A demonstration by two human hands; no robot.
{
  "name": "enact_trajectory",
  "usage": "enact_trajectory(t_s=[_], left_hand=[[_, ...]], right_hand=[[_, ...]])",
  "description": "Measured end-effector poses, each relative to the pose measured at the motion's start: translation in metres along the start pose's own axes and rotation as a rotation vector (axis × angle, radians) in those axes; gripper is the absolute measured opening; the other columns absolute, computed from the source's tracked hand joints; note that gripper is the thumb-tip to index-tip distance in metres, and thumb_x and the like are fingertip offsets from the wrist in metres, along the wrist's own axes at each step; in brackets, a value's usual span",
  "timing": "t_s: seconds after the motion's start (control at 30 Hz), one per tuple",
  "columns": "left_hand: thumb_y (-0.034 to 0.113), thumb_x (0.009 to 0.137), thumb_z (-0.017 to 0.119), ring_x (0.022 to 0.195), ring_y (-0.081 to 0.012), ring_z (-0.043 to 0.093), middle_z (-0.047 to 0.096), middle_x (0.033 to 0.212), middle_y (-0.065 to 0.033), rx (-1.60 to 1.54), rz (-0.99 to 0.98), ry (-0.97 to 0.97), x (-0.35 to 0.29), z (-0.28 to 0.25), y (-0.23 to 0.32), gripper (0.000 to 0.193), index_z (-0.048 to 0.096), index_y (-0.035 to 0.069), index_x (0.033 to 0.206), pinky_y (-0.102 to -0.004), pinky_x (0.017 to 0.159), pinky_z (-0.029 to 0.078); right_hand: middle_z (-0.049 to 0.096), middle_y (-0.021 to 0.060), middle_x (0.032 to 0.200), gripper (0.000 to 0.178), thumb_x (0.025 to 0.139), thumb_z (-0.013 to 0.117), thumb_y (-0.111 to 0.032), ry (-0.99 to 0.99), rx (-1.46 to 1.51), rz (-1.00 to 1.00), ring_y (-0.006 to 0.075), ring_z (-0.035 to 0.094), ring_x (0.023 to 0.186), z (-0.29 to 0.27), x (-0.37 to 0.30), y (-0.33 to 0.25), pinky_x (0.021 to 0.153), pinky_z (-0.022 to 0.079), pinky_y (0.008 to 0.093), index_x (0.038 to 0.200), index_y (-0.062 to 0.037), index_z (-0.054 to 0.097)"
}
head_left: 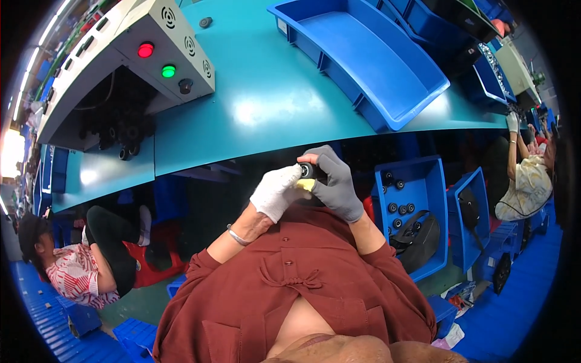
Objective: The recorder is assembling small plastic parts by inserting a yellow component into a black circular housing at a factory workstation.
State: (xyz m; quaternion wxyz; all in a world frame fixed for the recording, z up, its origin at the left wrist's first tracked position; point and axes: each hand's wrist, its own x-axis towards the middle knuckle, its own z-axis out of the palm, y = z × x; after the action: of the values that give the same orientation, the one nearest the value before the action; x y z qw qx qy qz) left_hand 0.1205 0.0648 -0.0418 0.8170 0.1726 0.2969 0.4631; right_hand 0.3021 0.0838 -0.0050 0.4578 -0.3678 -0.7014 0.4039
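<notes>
In front of my chest I hold a small black wheel (306, 171) with a light ring at its centre. My left hand (277, 192), in a white glove, has its fingers closed against the wheel's left side. My right hand (336, 186), in a grey glove with a bare fingertip and a patch of yellow, closes round it from the right. Part of the wheel is hidden by the fingers. Similar black wheels (402, 209) lie in a blue bin (441, 199) to the right of my lap, next to a black bag (422, 245).
A large blue tray (357, 42) sits on the green table (260, 91). At the left stands a grey machine (136, 45) with red and green lights and dark wheels beneath it. One wheel (206, 22) lies at the back. Other people (82, 266) sit on both sides.
</notes>
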Motion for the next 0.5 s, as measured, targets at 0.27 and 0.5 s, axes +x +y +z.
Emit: enact_trajectory(t_s=[0.27,0.5], left_hand=[[0.015,0.097,0.067,0.075,-0.0092,0.06,0.067,0.086,-0.0025,0.777,0.232,0.2,0.003,0.019,0.002,0.024,0.069,-0.004,0.111,-0.0247,0.071,0.05],[0.021,0.101,0.062,0.078,-0.0094,0.056,0.065,0.085,-0.0005,0.592,0.087,0.086,0.007,0.003,-0.007,0.024,0.069,-0.002,0.105,-0.0266,0.072,0.046]], right_hand=[[0.061,0.0105,0.101,0.039,0.066,0.066,-0.001,0.055,-0.471,-0.199,0.0319,0.057,0.095,0.007,0.007,-0.002,0.081,0.048,0.0413,0.105,-0.0039,0.064],[0.061,0.0104,0.103,0.04,0.064,0.067,-0.001,0.031,-0.509,-0.216,0.0317,0.057,0.095,0.002,0.001,0.005,0.08,0.048,0.042,0.104,-0.0045,0.064]])
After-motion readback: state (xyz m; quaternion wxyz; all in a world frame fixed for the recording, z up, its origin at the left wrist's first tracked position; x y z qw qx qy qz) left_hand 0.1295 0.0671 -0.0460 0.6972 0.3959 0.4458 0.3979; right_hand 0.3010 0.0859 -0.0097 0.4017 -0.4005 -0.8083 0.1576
